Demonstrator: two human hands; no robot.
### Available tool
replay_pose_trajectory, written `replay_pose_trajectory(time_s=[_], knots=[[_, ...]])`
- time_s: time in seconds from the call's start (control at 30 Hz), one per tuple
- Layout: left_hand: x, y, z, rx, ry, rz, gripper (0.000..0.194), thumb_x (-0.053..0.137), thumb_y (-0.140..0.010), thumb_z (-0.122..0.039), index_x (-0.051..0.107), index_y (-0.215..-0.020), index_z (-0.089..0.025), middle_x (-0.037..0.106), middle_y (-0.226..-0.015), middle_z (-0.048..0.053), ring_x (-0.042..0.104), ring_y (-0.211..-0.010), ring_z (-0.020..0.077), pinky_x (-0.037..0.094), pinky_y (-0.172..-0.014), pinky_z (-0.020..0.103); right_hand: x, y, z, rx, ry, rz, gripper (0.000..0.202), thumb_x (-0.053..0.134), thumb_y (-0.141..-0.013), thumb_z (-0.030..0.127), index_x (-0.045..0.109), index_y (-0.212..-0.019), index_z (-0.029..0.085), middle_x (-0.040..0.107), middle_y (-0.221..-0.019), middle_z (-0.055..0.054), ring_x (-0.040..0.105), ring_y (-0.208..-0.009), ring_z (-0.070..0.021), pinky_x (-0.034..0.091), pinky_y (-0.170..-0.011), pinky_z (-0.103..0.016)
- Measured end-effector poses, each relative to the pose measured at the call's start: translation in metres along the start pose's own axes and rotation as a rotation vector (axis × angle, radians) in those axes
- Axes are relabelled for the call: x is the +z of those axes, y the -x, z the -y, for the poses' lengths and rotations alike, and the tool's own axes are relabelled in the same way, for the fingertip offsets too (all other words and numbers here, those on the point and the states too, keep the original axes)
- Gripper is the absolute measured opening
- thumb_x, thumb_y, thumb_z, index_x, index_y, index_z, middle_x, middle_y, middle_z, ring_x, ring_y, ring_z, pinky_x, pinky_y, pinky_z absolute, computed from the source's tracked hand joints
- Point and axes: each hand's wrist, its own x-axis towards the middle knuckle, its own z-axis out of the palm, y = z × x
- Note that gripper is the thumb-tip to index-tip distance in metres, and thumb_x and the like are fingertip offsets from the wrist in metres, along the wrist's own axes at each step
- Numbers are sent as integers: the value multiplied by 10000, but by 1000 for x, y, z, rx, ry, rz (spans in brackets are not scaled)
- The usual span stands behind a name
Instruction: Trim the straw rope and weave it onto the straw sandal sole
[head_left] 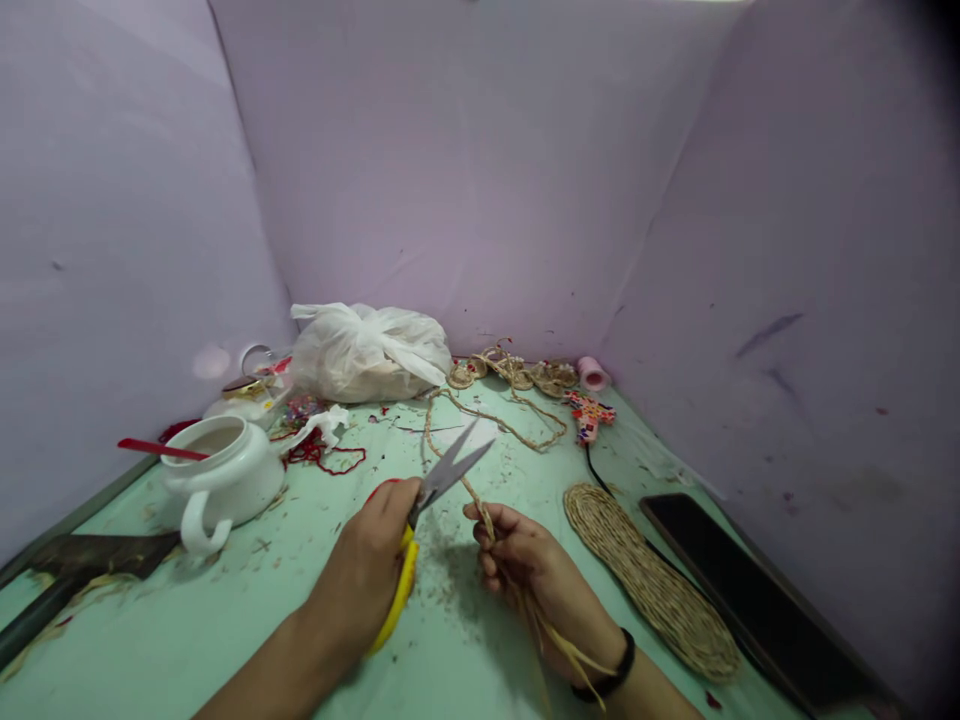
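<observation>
My left hand (373, 560) is closed around the yellow handles of a pair of scissors (448, 467). Their blades are parted and point up and to the right, close to the cord but not visibly on it. Between the fingertips of my right hand (536, 565) is a braided straw cord (486, 520); loose pale strands (570, 655) hang from it below the palm. The braid runs away from my fingers and loops across the table towards the back. Right of my right hand lies a woven straw sole (652, 585).
A white pot (232, 480) with a red stick and a dark-bladed tool (105, 555) are at left. Behind stand a tied plastic bag (371, 355), straw pieces (517, 370) and a pink spool (592, 375). A patterned glue gun (590, 415) and black phone-like slab (750, 590) lie right.
</observation>
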Motion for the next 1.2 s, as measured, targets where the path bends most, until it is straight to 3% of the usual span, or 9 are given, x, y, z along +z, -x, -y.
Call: replay_pose_trajectory(time_s=[0.1,0.2,0.27,0.4,0.47,0.63,0.8,1.0,1.2], knots=[[0,-2,6,-23,80,-101,420,354,-621,-30,451,-997,-190,515,-847,21,481,-720,149,403,-652,264,1,0,-3,-28,96,-9,190,493,-501,66,618,-620,145,520,-557,16,455,-502,-83,327,-485,-193],[0,-4,7,-96,182,-109,186,391,-720,-141,483,-874,-191,506,-689,-20,461,-582,118,383,-553,228,2,1,-8,-110,174,19,160,463,-461,35,582,-493,137,565,-614,-11,481,-585,-98,334,-529,-195],[0,-6,4,-182,330,-93,107,427,-745,-226,482,-829,-187,502,-627,-33,465,-528,106,384,-512,216,4,1,-10,-102,185,12,159,444,-449,36,569,-465,133,565,-615,-9,453,-539,-82,307,-491,-191],[-3,-10,-4,-377,741,-25,176,469,-740,-303,454,-871,-188,513,-583,-37,478,-460,104,386,-428,209,6,1,-13,-37,207,-57,246,425,-465,54,620,-595,131,498,-469,31,354,-408,-50,207,-415,-182],[-3,-10,-5,-391,781,8,184,462,-745,-308,448,-886,-190,515,-584,-37,465,-441,102,364,-392,200,7,1,-13,-27,211,-96,309,425,-463,55,644,-672,120,494,-456,32,346,-397,-45,197,-405,-179],[-1,-5,-1,-228,383,-62,139,447,-751,-252,480,-870,-187,486,-581,-48,464,-484,97,372,-471,205,6,2,-6,-46,97,-129,274,466,-475,107,639,-688,89,596,-625,-46,432,-450,-66,257,-397,-176],[2,-1,6,-95,122,-133,122,412,-744,-164,480,-839,-199,428,-566,-66,392,-476,84,326,-475,191,1,-1,-3,-119,66,-251,197,633,-596,295,587,-645,110,564,-578,-16,436,-440,-68,278,-363,-166],[4,1,6,-60,19,-123,198,409,-662,-86,474,-807,-204,427,-592,-58,398,-515,97,322,-501,197,-6,-7,-7,-153,118,-338,258,731,-540,290,621,-680,103,480,-444,54,433,-387,-64,398,-384,-191],[2,0,5,-21,-158,10,363,357,-628,-56,469,-948,-185,525,-836,38,499,-739,173,384,-635,271,-10,-4,1,16,-38,-263,188,726,-580,182,653,-727,90,542,-527,29,499,-453,-58,496,-500,-193]])
